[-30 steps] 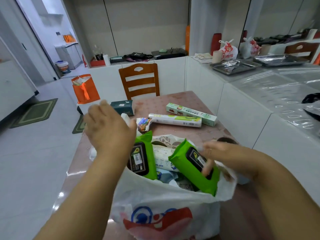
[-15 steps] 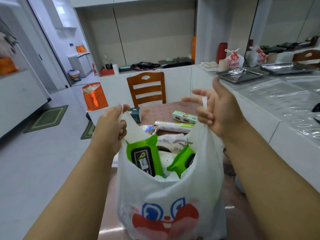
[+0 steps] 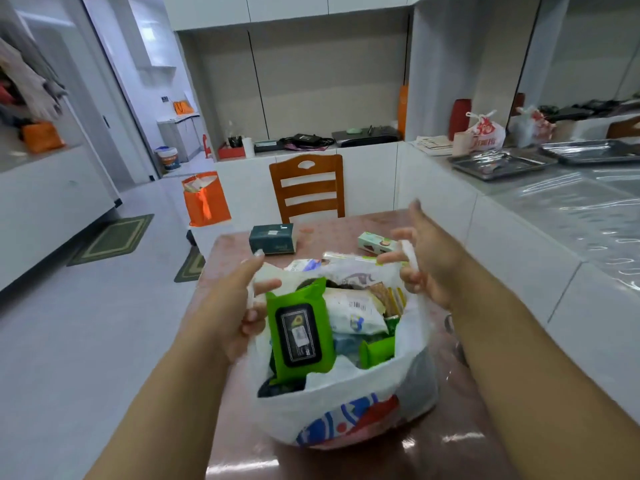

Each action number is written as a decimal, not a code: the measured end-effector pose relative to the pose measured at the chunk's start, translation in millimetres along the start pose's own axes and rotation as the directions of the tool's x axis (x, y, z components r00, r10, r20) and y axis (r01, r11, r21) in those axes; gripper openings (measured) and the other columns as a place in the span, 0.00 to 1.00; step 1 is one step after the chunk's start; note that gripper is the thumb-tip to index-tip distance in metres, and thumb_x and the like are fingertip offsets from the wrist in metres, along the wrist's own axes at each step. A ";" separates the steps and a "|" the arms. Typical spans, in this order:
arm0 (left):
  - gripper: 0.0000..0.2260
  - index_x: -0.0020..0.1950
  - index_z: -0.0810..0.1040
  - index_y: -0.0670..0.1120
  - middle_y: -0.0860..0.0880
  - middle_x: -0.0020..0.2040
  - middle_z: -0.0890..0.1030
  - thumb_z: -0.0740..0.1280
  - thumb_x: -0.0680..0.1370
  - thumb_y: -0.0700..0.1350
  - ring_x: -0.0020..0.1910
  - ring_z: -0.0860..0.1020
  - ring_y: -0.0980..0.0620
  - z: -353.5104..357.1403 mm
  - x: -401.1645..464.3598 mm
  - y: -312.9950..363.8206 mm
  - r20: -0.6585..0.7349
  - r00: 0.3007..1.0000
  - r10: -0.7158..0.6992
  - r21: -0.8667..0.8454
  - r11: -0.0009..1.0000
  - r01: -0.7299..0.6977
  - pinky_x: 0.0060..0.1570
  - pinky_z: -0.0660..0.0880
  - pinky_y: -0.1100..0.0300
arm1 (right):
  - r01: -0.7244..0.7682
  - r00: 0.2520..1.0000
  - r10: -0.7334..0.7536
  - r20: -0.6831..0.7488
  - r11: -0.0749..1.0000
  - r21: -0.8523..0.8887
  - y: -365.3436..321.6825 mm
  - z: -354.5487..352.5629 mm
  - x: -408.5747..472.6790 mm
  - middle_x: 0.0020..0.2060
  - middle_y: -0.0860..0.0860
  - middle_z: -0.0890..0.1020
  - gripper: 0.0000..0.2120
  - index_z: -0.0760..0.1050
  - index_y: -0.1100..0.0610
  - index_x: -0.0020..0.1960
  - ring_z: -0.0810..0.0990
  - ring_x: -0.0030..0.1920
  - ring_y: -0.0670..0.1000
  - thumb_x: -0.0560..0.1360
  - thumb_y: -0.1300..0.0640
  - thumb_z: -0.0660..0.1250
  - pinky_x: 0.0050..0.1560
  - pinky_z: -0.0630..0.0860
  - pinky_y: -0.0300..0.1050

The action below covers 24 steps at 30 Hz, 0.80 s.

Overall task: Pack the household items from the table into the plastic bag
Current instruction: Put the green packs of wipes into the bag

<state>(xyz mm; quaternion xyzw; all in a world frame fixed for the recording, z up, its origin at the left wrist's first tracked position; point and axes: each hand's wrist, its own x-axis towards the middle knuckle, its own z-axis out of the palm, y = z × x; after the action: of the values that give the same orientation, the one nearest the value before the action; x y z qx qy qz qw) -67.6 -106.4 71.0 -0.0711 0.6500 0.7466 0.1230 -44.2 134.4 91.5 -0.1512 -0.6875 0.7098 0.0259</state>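
A white plastic bag (image 3: 346,410) with a red and blue print stands on the glossy brown table (image 3: 450,452), its mouth spread wide. Inside stand a green wipes pack (image 3: 299,327), a second green pack (image 3: 377,351) and a white packet (image 3: 353,310). My left hand (image 3: 232,313) grips the bag's left handle with curled fingers. My right hand (image 3: 429,261) holds the right handle, which runs between its fingers. Behind the bag on the table lie a dark green tissue box (image 3: 272,239), a light green box (image 3: 375,242) and a long white roll pack (image 3: 349,257), partly hidden.
A wooden chair (image 3: 308,188) stands at the table's far end, with an orange bag (image 3: 205,199) on the floor to its left. A white counter (image 3: 519,244) runs along the right, carrying metal trays (image 3: 502,164).
The bag, held up by both handles half a second ago, has come down onto the table and its mouth is wider. Both hands have dropped lower with the handles.
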 end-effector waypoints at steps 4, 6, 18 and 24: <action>0.21 0.63 0.72 0.48 0.43 0.60 0.79 0.61 0.77 0.60 0.20 0.62 0.59 -0.6 12.5 2.4 -0.032 0.999 0.007 0.049 0.999 -0.005 0.16 0.60 0.70 | 0.009 0.999 -0.009 -0.040 1.000 0.009 2.1 0.2 4.8 0.52 0.60 0.82 0.30 0.70 0.54 0.61 0.62 0.20 0.44 0.75 0.31 0.49 0.21 0.60 0.36; 0.22 0.67 0.69 0.46 0.42 0.60 0.78 0.61 0.78 0.59 0.19 0.62 0.59 -2.5 8.8 11.7 0.016 0.999 0.045 -0.023 0.999 -0.045 0.15 0.59 0.70 | 0.055 0.997 -0.051 -0.057 0.997 0.058 -9.9 -6.3 0.2 0.49 0.60 0.83 0.31 0.70 0.55 0.61 0.62 0.20 0.44 0.76 0.31 0.50 0.20 0.60 0.35; 0.17 0.56 0.76 0.44 0.39 0.55 0.81 0.59 0.79 0.56 0.21 0.70 0.54 -8.6 17.3 3.4 -0.064 0.998 0.002 0.008 1.000 -0.001 0.22 0.70 0.64 | -0.016 0.997 -0.013 -0.078 0.931 -0.365 -11.5 -5.1 2.8 0.50 0.56 0.79 0.35 0.67 0.52 0.66 0.74 0.29 0.52 0.72 0.27 0.47 0.35 0.75 0.47; 0.10 0.46 0.76 0.40 0.39 0.39 0.79 0.61 0.79 0.46 0.34 0.78 0.44 -14.5 25.8 20.5 -0.261 0.950 0.172 0.343 0.936 -0.075 0.42 0.78 0.50 | 0.108 0.889 -0.434 -0.149 0.515 -0.850 -43.9 13.9 -9.1 0.66 0.56 0.71 0.34 0.64 0.52 0.71 0.70 0.65 0.57 0.75 0.31 0.48 0.60 0.68 0.53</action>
<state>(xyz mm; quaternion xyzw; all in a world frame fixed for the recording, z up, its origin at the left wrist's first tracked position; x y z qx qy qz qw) -98.8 -121.0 81.6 -0.1159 0.7795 0.6155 -0.0101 -46.5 121.0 136.4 -0.1555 -0.9366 0.2541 0.1843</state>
